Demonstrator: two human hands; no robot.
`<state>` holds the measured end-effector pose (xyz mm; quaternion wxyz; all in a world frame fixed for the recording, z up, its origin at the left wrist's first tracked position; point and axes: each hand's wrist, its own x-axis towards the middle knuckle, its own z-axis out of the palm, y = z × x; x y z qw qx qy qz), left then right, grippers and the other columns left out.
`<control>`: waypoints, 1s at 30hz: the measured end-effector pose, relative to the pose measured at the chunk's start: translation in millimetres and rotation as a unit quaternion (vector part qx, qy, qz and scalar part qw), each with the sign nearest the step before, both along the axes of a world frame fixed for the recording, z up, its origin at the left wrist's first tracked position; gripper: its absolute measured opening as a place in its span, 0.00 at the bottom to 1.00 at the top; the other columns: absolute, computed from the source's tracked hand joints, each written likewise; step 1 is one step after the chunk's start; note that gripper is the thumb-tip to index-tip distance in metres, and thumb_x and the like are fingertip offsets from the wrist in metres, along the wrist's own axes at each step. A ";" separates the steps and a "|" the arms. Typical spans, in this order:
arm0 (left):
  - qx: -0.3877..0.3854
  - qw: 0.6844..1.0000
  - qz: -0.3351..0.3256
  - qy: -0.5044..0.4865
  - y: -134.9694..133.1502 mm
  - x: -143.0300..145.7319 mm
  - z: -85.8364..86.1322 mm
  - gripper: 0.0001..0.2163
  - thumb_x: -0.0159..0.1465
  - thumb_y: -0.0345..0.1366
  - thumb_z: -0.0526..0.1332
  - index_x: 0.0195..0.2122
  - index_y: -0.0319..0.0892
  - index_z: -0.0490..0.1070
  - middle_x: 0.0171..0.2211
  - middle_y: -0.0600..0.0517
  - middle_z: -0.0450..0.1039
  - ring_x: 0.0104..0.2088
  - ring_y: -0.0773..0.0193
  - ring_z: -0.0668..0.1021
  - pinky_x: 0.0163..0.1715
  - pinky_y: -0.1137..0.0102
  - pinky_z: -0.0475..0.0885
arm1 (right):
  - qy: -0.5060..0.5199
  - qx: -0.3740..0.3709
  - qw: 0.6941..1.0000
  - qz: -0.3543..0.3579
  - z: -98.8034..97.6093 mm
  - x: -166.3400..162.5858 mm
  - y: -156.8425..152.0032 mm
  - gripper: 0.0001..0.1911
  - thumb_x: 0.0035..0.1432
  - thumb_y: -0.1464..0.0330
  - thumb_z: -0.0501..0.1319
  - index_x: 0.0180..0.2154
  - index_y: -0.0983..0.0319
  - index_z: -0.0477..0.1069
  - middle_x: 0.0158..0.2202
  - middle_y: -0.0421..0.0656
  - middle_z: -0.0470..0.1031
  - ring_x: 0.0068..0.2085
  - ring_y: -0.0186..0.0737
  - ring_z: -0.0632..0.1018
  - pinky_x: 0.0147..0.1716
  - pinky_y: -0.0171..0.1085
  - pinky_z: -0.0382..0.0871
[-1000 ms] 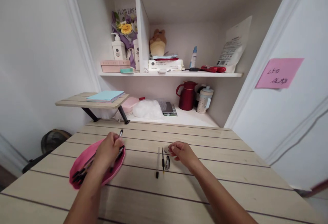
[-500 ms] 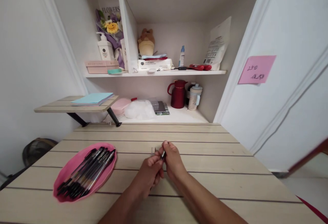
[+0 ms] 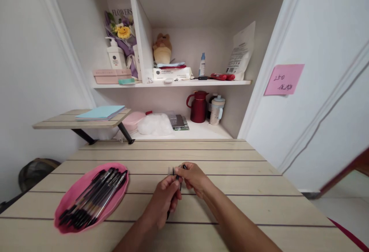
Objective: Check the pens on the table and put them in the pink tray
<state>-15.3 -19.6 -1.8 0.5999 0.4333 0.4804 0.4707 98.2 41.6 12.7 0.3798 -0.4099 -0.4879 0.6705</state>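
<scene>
My left hand (image 3: 167,196) and my right hand (image 3: 193,177) meet over the middle of the wooden table (image 3: 230,206). Both are closed on small black pen parts (image 3: 176,175) held between the fingertips; a thin dark piece sticks up between them. What exactly each hand pinches is too small to name apart. To the left lies a pink oval tray (image 3: 72,196) holding several black pens (image 3: 95,198), laid side by side and apart from my hands.
A small raised wooden stand (image 3: 57,123) with a light blue notebook (image 3: 99,112) sits at the back left. Behind the table, shelves hold a red jug (image 3: 198,107), a cup, a plush toy and bottles. A pink note (image 3: 284,79) hangs on the right wall.
My left hand left the tray, where it put a pen down, and came to the middle. Both hands now hold the pen parts that lay on the table.
</scene>
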 end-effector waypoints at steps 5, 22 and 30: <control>-0.005 0.999 0.035 -0.019 -0.5 0.5 0.6 0.12 0.51 0.43 0.60 0.25 0.40 0.62 0.16 0.59 0.62 0.13 0.76 0.62 0.12 0.79 0.54 | 0.029 0.036 0.998 -0.049 -2.9 -3.3 -1.1 0.18 0.36 0.61 0.66 0.16 0.64 0.60 0.10 0.31 0.57 0.11 0.21 0.54 0.11 0.27 0.42; -0.039 0.995 -0.013 -0.087 -3.9 -3.8 10.5 0.16 0.54 0.46 0.58 0.37 0.39 0.65 0.17 0.59 0.62 0.10 0.78 0.58 0.09 0.80 0.44 | 0.133 0.027 0.988 -0.077 -2.2 -2.4 1.0 0.16 0.36 0.60 0.67 0.20 0.65 0.65 0.09 0.30 0.56 0.11 0.20 0.49 0.11 0.27 0.39; -0.111 0.946 -0.159 -0.258 -6.5 -15.0 21.2 0.13 0.54 0.41 0.59 0.38 0.40 0.66 0.15 0.62 0.54 0.09 0.82 0.48 0.10 0.81 0.40 | 0.211 0.023 0.976 -0.059 6.4 -2.5 -4.0 0.16 0.37 0.61 0.66 0.24 0.67 0.68 0.11 0.32 0.59 0.13 0.21 0.51 0.12 0.27 0.42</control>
